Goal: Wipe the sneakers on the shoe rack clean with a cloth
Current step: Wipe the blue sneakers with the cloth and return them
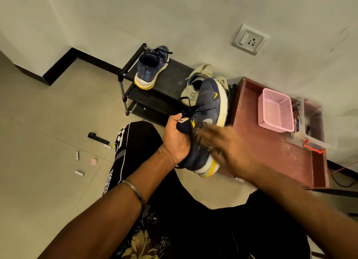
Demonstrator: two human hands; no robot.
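Observation:
A navy sneaker with a white and yellow sole is held up in front of the black shoe rack. My left hand grips it by the tongue and collar. My right hand is motion-blurred, its fingers stretched out flat against the sneaker's side near the heel. No cloth shows in either hand. The matching navy sneaker stands on the rack's top shelf at the left. A pair of beige sneakers sits on the same shelf, partly hidden behind the held shoe.
A maroon wooden tray-like stand to the right of the rack carries a pink plastic basket and a clear box. A wall socket is above. A black object and small bits lie on the floor tiles at the left.

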